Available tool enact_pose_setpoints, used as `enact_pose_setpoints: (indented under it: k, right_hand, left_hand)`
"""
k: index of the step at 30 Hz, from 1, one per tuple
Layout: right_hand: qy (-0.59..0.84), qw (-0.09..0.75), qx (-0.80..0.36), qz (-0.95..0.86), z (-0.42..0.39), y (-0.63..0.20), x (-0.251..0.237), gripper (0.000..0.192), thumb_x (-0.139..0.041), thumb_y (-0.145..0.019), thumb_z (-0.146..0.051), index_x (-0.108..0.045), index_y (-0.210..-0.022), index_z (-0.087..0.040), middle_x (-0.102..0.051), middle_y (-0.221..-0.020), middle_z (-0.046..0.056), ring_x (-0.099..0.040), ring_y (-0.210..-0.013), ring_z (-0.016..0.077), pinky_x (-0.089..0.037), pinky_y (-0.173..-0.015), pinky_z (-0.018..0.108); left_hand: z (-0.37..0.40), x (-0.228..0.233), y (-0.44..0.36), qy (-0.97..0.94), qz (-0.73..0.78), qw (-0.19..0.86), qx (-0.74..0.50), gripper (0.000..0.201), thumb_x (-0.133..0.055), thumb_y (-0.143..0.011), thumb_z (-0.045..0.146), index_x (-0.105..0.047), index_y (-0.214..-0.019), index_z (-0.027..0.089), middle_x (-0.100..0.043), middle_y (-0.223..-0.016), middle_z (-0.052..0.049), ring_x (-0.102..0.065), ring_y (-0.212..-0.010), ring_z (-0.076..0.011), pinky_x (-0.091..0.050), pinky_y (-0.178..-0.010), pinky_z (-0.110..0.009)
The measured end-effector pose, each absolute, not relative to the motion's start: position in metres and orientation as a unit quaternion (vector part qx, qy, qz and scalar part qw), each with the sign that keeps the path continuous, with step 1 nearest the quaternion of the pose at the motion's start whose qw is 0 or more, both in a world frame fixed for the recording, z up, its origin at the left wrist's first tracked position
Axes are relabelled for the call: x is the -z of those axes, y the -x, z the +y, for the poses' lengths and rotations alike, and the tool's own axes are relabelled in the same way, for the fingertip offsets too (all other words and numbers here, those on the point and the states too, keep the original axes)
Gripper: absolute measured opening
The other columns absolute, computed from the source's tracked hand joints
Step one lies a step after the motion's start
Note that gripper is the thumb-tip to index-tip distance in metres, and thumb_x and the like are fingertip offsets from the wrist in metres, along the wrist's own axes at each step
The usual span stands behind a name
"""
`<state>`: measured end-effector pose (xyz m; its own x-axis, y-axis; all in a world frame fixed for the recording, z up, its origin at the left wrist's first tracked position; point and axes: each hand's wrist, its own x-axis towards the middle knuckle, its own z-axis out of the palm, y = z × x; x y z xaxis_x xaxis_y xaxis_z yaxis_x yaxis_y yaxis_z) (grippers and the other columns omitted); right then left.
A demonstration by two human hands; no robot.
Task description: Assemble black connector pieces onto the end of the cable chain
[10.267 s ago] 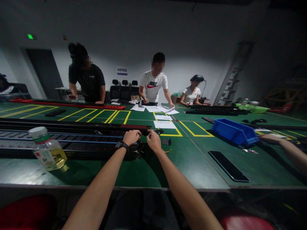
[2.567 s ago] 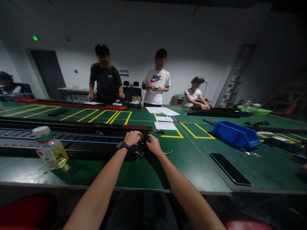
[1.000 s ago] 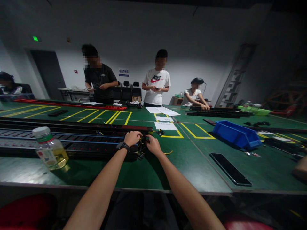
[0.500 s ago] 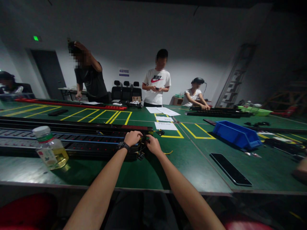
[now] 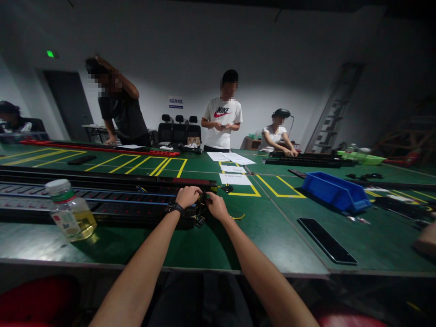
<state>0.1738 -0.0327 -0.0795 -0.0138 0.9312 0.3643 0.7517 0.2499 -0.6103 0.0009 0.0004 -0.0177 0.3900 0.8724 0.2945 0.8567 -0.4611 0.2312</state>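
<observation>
Long black rails [image 5: 112,206] with blue strips and rows of small red marks lie side by side on the green table. At their right end, my left hand [image 5: 188,196], with a dark wristband, bends over with its fingers closed on small black wiring [image 5: 198,210]. From the other side my right hand [image 5: 217,205] pinches the same bundle, thumb and fingertips together. The fingers partly hide the exact piece between them. Just below the fingers hangs a black plug-like end [image 5: 200,221], and a yellow wire [image 5: 239,217] sticks out beside my right wrist.
A bottle [image 5: 71,211] of yellow liquid stands at the near left. To the right are a phone [image 5: 327,240] and a blue bin [image 5: 335,193]. Paper sheets [image 5: 234,179] lie beyond my hands. Several people are around the table; one [image 5: 223,116] holds a small dark device.
My hands stay at the rail end, with only slight finger movement. The person in black at the far left has leaned further left.
</observation>
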Motion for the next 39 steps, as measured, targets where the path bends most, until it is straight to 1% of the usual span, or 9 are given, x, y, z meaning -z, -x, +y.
enact_pose_setpoints:
  k: [3, 7, 12, 16, 20, 23, 28, 34, 39]
  right_hand:
    - [0.596, 0.347, -0.113, -0.715, -0.032, -0.173, 0.08, 0.051, -0.061, -0.09, -0.012, -0.066, -0.139, -0.025, -0.079, -0.109, 0.006, -0.072, -0.105, 0.0243, -0.052, -0.094, 0.031]
    - [0.59, 0.324, -0.1, -0.733, -0.03, -0.173, 0.081, 0.056, -0.059, -0.09, -0.012, -0.062, -0.145, -0.022, -0.077, -0.118, 0.01, -0.069, -0.112, 0.0267, -0.051, -0.099, 0.033]
    - [0.575, 0.335, -0.123, -0.736, -0.03, -0.173, 0.083, 0.064, -0.061, -0.086, -0.009, -0.059, -0.148, -0.026, -0.075, -0.122, 0.007, -0.067, -0.115, 0.0244, -0.049, -0.103, 0.032]
    - [0.561, 0.342, -0.136, -0.741, -0.031, -0.174, 0.085, 0.071, -0.06, -0.082, -0.007, -0.057, -0.149, -0.028, -0.075, -0.123, 0.006, -0.067, -0.115, 0.0245, -0.049, -0.103, 0.034]
    - [0.55, 0.35, -0.15, -0.743, -0.031, -0.174, 0.085, 0.077, -0.058, -0.076, -0.004, -0.057, -0.149, -0.029, -0.075, -0.123, 0.005, -0.066, -0.117, 0.0256, -0.049, -0.104, 0.036]
    - [0.552, 0.346, -0.158, -0.742, -0.03, -0.175, 0.085, 0.08, -0.057, -0.073, -0.002, -0.056, -0.149, -0.028, -0.074, -0.125, 0.006, -0.064, -0.12, 0.0259, -0.048, -0.106, 0.037]
    - [0.553, 0.346, -0.156, -0.742, -0.027, -0.175, 0.09, 0.08, -0.055, -0.074, -0.001, -0.054, -0.15, -0.026, -0.071, -0.129, 0.007, -0.063, -0.121, 0.0247, -0.048, -0.106, 0.037]
    - [0.555, 0.349, -0.162, -0.738, -0.022, -0.175, 0.094, 0.073, -0.055, -0.078, -0.004, -0.055, -0.147, -0.027, -0.072, -0.125, 0.007, -0.065, -0.116, 0.0249, -0.049, -0.103, 0.036]
    - [0.525, 0.346, -0.162, -0.761, -0.02, -0.177, 0.098, 0.076, -0.051, -0.078, -0.003, -0.05, -0.15, -0.028, -0.071, -0.126, 0.007, -0.063, -0.117, 0.0256, -0.048, -0.104, 0.039]
  left_hand:
    - [0.0, 0.018, -0.001, -0.833, 0.521, 0.016, -0.188, 0.037, -0.048, -0.093, 0.025, -0.08, -0.109, 0.034, -0.08, -0.112, 0.0, -0.073, -0.107, -0.0221, -0.052, -0.098, -0.031]
    - [-0.001, 0.018, -0.001, -0.829, 0.525, 0.014, -0.192, 0.037, -0.048, -0.093, 0.024, -0.079, -0.11, 0.033, -0.08, -0.112, -0.001, -0.074, -0.107, -0.0231, -0.053, -0.098, -0.033]
    - [-0.003, 0.017, -0.002, -0.822, 0.538, 0.014, -0.187, 0.037, -0.048, -0.093, 0.025, -0.077, -0.114, 0.032, -0.08, -0.114, -0.002, -0.072, -0.11, -0.0215, -0.051, -0.101, -0.031]
    - [-0.002, 0.017, -0.002, -0.824, 0.536, 0.011, -0.185, 0.037, -0.047, -0.093, 0.025, -0.077, -0.114, 0.032, -0.08, -0.114, -0.003, -0.072, -0.11, -0.0228, -0.052, -0.1, -0.032]
    - [-0.003, 0.017, -0.002, -0.822, 0.538, 0.009, -0.188, 0.036, -0.047, -0.093, 0.025, -0.077, -0.112, 0.031, -0.08, -0.112, -0.003, -0.073, -0.109, -0.0231, -0.051, -0.099, -0.032]
    - [-0.004, 0.018, -0.002, -0.816, 0.543, 0.008, -0.198, 0.034, -0.048, -0.093, 0.024, -0.076, -0.11, 0.031, -0.08, -0.111, -0.003, -0.073, -0.107, -0.0227, -0.052, -0.096, -0.031]
    - [-0.004, 0.018, -0.001, -0.811, 0.542, 0.02, -0.218, 0.031, -0.049, -0.092, 0.025, -0.074, -0.11, 0.03, -0.08, -0.109, -0.004, -0.074, -0.104, -0.0229, -0.053, -0.09, -0.031]
    - [-0.004, 0.016, -0.001, -0.807, 0.544, 0.039, -0.224, 0.03, -0.051, -0.092, 0.024, -0.074, -0.11, 0.03, -0.08, -0.104, -0.003, -0.074, -0.099, -0.0228, -0.053, -0.088, -0.03]
    - [-0.003, 0.017, 0.0, -0.805, 0.543, 0.049, -0.233, 0.03, -0.052, -0.091, 0.023, -0.075, -0.109, 0.03, -0.08, -0.102, -0.003, -0.074, -0.098, -0.0222, -0.052, -0.087, -0.029]
